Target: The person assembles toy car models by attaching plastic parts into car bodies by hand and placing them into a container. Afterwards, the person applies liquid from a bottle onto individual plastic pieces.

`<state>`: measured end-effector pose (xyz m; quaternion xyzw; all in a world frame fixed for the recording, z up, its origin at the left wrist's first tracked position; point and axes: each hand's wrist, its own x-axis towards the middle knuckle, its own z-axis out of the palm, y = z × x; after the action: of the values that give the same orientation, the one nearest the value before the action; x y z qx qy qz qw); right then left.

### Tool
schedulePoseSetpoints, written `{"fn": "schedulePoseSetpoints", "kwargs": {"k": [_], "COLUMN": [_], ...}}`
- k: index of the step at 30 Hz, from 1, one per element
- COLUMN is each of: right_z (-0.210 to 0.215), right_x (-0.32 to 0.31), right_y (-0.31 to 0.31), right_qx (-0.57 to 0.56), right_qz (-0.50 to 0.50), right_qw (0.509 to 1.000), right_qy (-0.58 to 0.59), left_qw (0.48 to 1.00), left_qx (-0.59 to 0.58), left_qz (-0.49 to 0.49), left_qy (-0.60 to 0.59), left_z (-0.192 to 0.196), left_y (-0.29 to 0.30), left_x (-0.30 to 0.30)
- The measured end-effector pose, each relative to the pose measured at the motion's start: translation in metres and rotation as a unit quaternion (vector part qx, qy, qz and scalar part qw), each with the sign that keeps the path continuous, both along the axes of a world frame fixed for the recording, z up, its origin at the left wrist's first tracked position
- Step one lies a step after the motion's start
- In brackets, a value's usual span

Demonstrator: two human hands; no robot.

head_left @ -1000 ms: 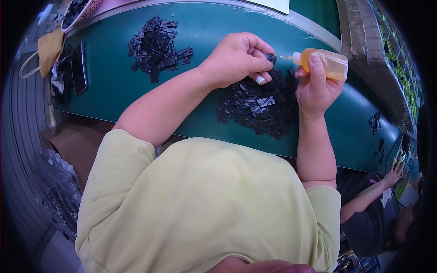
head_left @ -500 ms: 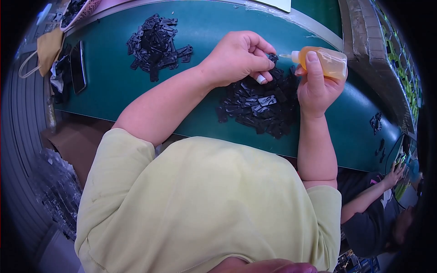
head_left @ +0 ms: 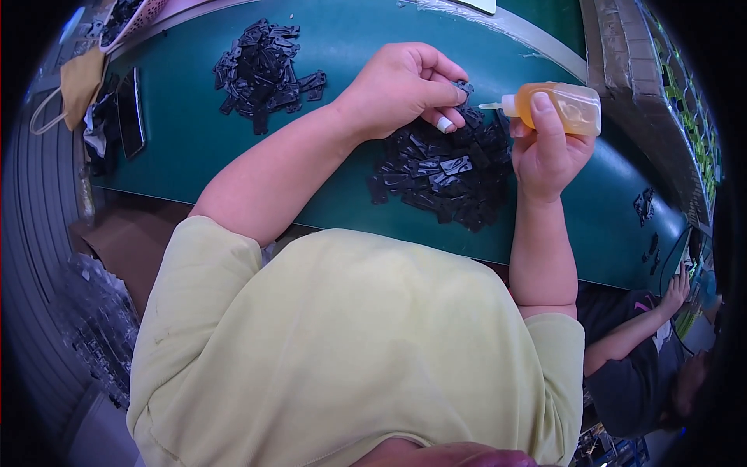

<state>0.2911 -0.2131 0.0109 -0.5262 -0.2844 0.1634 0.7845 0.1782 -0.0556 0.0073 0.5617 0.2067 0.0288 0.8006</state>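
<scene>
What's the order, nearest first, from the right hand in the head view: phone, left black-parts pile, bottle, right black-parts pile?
From the right hand:
1. Bottle: in its grip.
2. Right black-parts pile: just left.
3. Left black-parts pile: farther left.
4. Phone: far left.

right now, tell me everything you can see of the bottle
The bottle is see-through and plastic-looking, with what looks like amber liquid, a white collar and a pale nozzle. It lies nearly level in the right hand, thumb against it, nozzle pointing left, its tip short of the black part in the left hand.
</scene>
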Motion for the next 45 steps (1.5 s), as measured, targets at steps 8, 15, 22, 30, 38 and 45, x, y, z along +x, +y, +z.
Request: {"fn": "schedulePoseSetpoints", "kwargs": {"k": [8,15,22,30,38,45], "right_z": [-0.002,-0.006,-0.002,0.004,0.003,0.004], "right_x": [0.001,0.001,0.009,0.023,0.014,0.019], "right_y": [-0.001,-0.002,0.000,-0.008,-0.006,-0.003], "right_qx": [-0.008,-0.024,-0.034,0.074,0.063,0.060], "right_qz": [0.008,0.009,-0.031,0.010,-0.009,-0.011], "right_qw": [1.000,0.999,0.997,0.985,0.980,0.982], "right_qy": [-0.017,-0.021,-0.062,0.153,0.190,0.179], "left_qw": [1.000,1.000,1.000,0.996,0.926,0.859], "left_qx": [0.003,-0.002,0.003,-0.032,0.336,0.462], "left_qz": [0.002,0.003,0.004,0.065,0.164,0.185], "left_qy": [0.002,0.004,0.000,-0.049,0.050,0.120], "left_z": [0.001,-0.001,0.000,0.011,0.003,0.002], "left_y": [-0.001,-0.001,0.001,0.004,0.081,0.105], "left_x": [-0.001,0.000,0.001,0.008,0.093,0.093]}}
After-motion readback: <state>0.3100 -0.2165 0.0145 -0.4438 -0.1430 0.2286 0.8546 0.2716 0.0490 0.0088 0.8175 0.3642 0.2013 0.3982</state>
